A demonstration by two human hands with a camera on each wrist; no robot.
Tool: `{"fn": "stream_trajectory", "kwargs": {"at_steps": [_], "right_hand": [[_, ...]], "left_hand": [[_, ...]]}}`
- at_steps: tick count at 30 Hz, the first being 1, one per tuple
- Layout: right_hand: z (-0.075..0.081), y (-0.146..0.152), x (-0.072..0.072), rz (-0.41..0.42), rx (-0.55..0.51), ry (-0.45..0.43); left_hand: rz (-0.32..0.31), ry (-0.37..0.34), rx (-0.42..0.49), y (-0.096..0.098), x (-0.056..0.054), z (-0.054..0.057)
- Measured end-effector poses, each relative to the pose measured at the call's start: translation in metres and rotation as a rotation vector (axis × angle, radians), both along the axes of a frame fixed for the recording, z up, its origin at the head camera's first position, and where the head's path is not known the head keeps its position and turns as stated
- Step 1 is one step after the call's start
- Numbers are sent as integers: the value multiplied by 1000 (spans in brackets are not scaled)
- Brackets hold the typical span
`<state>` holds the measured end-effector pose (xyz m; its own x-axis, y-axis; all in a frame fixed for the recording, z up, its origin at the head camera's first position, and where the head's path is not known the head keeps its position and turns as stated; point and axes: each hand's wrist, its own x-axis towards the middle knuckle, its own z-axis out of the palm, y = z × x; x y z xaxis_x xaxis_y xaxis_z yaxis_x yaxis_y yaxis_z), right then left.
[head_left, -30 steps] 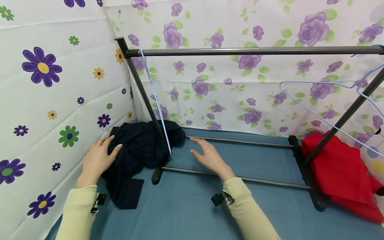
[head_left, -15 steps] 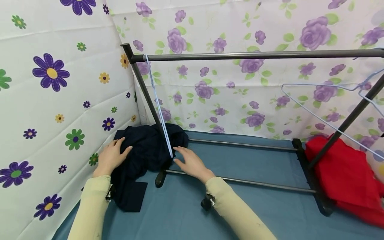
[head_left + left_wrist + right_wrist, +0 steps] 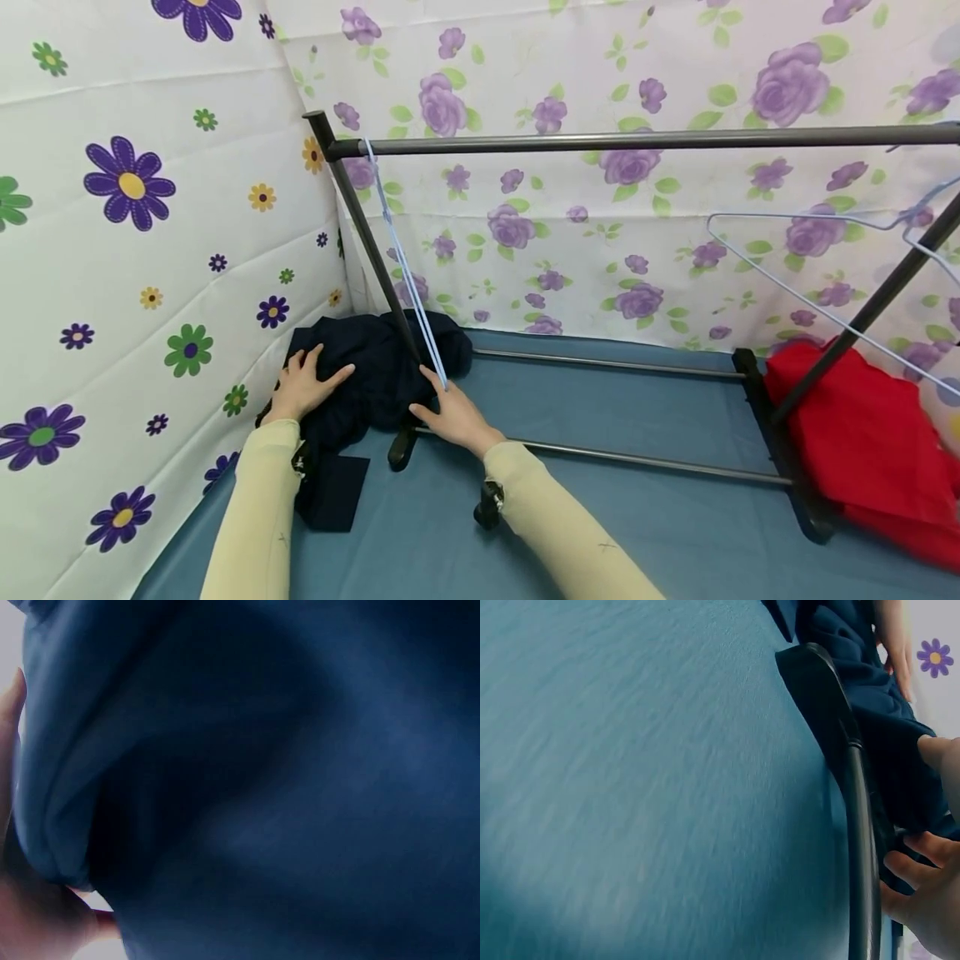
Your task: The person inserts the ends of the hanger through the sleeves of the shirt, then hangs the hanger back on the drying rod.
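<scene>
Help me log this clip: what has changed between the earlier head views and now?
The right hand has moved left, reaching the left hanger, whose lower end has swung slightly right. The left hand has moved right over the navy cloth. Neither plainly grips anything. The rack, right hanger and red cloth stayed put.

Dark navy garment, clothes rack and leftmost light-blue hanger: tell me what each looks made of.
Dark navy garment: matte woven cloth, perhaps cotton or a blend; it lies in soft crumples.
Clothes rack: probably metal tubing, dark grey, with a satin highlight along the top bar; its dull black feet may be plastic.
Light-blue hanger: likely thin wire in an even, plastic-like coat, its core hidden.
</scene>
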<state>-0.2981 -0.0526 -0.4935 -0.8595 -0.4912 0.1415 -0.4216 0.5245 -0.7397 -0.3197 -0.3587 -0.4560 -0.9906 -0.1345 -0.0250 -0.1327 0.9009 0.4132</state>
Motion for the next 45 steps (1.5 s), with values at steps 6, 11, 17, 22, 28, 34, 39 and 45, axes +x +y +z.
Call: {"fn": "stream_trajectory", "kwargs": {"at_steps": [6,11,17,22,28,34,39,45], "right_hand": [[-8,-12,-1,-29,-46,39],[-15,-19,0,-61,-83,32],[-17,-16,-6,-37,-73,26],[-16,-15,-9,-23,-93,-13],[-21,-17,-11,-66,-108,3],[-18,-20,-8,-125,-103,9],[-17,-21,-3,-147,-74,75],[-20,-22,3,-154,-24,167]], "left_hand": [[58,-40,60,6,-9,-27],[84,-48,42,11,-12,-37],[83,-42,24,15,-16,-36],[89,-54,14,12,-15,-38],[58,-64,15,13,-11,-34],[1,0,30,9,1,-30],[-40,16,150,1,18,-26],[-73,-62,276,-5,37,-17]]}}
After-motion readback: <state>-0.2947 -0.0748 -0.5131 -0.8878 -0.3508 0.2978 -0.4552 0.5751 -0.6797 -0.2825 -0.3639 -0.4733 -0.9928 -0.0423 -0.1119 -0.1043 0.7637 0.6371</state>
